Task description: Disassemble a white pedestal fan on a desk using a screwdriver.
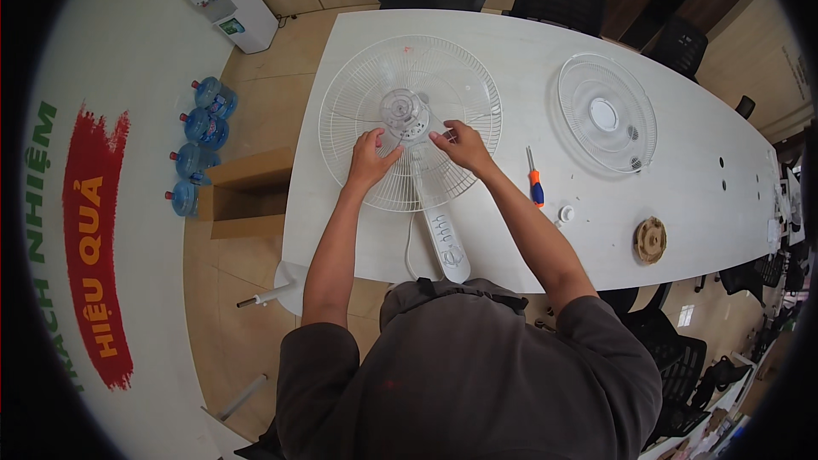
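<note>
On the white table [528,25] lies a fan with its round white rear grille [327,123] and a clear fan blade [443,169] over it. The blade's clear hub [400,108] sits near the middle of the grille. My left hand [371,162] is at the blade just left of and below the hub, its fingers and thumb curled around the clear plastic. On the other side, my right hand [464,150] pinches the blade with thumb and forefinger. Below the grille, the fan's white control panel [447,243] points toward me at the table edge.
Right of the fan are the front grille [645,119], an orange-and-blue screwdriver [535,183], a small white knob [566,215] and a brown round part [650,240]. A cardboard box [247,228], several water bottles [204,128] and a water dispenser [239,13] stand left of the table.
</note>
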Motion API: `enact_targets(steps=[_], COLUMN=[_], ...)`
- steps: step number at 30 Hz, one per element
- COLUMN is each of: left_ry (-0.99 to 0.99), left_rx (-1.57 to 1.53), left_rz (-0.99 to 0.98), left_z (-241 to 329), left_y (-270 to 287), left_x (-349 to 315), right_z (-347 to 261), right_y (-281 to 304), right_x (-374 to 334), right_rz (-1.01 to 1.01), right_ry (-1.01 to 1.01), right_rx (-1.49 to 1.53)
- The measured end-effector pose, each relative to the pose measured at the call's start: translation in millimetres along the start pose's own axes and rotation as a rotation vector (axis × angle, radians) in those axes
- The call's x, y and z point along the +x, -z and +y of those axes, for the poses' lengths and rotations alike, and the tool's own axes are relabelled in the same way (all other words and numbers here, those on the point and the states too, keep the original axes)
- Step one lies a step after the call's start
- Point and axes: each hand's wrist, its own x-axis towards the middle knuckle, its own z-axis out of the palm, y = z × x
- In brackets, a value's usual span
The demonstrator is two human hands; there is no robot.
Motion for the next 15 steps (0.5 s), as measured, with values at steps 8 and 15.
enact_targets(steps=[8,15], left_ry=[0.127,0.77], left_rx=[-0.069,-0.976], left_rz=[0.447,0.236], left_z=[-47.2,-42.0], left_y=[37.5,19.1], left_x=[-22.2,-56.1], right_z=[4.9,13.1], right_y=[-12.0,-7.1], right_x=[-0.1,5.1], right_rz=[-0.232,-0.251], right_ry=[-0.347,-0.313], right_rx=[0.648,0.699])
